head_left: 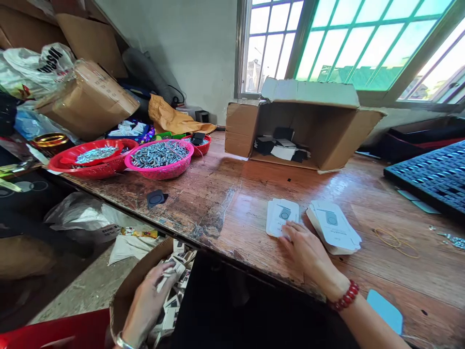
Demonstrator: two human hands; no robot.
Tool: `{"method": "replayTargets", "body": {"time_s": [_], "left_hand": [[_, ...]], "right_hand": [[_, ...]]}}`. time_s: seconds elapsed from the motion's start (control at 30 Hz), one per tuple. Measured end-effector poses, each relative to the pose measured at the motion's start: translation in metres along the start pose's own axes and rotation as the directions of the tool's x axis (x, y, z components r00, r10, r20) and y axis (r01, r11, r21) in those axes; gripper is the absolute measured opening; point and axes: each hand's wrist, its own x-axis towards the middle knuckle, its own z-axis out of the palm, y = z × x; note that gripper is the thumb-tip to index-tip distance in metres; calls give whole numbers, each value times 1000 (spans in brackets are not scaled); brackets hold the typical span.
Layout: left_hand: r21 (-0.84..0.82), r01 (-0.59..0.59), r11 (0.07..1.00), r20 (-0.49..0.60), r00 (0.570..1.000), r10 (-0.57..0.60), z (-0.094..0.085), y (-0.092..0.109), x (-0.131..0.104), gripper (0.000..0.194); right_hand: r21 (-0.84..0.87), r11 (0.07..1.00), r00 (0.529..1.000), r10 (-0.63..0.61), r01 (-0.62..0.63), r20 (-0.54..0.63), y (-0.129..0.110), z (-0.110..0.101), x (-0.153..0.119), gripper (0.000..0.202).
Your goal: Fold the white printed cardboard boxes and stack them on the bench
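The right hand (pixel 303 249), wearing a red bead bracelet (pixel 345 296) at the wrist, is lying palm down on the wooden table (pixel 232 213) with its fingers loosely spread. Its fingertips are resting on the near edge of a small stack of flat white cards (pixel 282 216), which is sitting just beyond the hand. Each card is showing a grey printed picture and some small writing that is too small to read. A second, fanned stack of white cards (pixel 334 227) is lying just to the right of the first, apart from the hand.

The left hand (pixel 147 303), wearing a metal bangle, is reaching down below the table edge into a round cardboard container (pixel 127 291) full of small white and black packets (pixel 174 286). Its fingers are curling around one or two of these packets, gripping them loosely.

Farther out on the table, an open cardboard box (pixel 327 131) is lying on its side with black and white pieces inside. To the left, a pink basket (pixel 160 160) and a red basket (pixel 96 157) are holding small silver metal parts. A smaller red bowl (pixel 198 141) behind them is holding black pieces. A small black square part (pixel 156 198) is lying alone near the table's edge. A rubber band (pixel 394 240) is lying to the right of the cards, and a dark perforated tray (pixel 432 177) is sitting at the far right. A white plastic bag (pixel 39 65) at the upper left is showing bold black lettering, only partly readable.
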Motion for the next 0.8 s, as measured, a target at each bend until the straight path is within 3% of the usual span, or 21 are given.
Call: {"method": "replayTargets", "body": {"time_s": [0.13,0.23,0.33,0.4,0.43,0.53,0.6,0.67,0.73,0.8], "left_hand": [[-154,14,988,203,979,18,24,51,-27,35],[-360,211,909,390,919,-59,39,82,-39,42],[-565,474,676,591,803,-69,50,107,-49,53],[-615,638,463,725,689,15,55,122,-53,64],[-612,703,362,772,630,81,57,130,-55,72],[-567,811,143,816,528,236,62,145,-57,92],[-543,835,88,826,513,232,65,148,-59,95],[-534,839,103,839,511,185,68,146,-64,92],[-529,831,174,848,510,142,70,141,-72,85],[-512,818,263,859,497,127,73,137,-80,80]], "right_hand": [[32,998,999,-55,55,-2,5,0,2,24],[35,998,997,-43,45,-65,9,-9,6,32],[38,999,973,-11,20,-230,1,-24,0,30],[90,989,930,-80,119,-359,-19,-34,-15,25],[129,964,897,-163,234,-410,-33,-38,-26,27],[240,806,837,-487,541,-252,-80,-42,-60,33],[328,706,777,-594,627,-209,-104,-39,-78,25],[431,689,809,-541,582,-227,-116,-34,-88,24],[527,741,909,-346,417,-233,-117,-31,-89,28],[593,778,976,-122,208,-182,-114,-29,-86,33]]}}
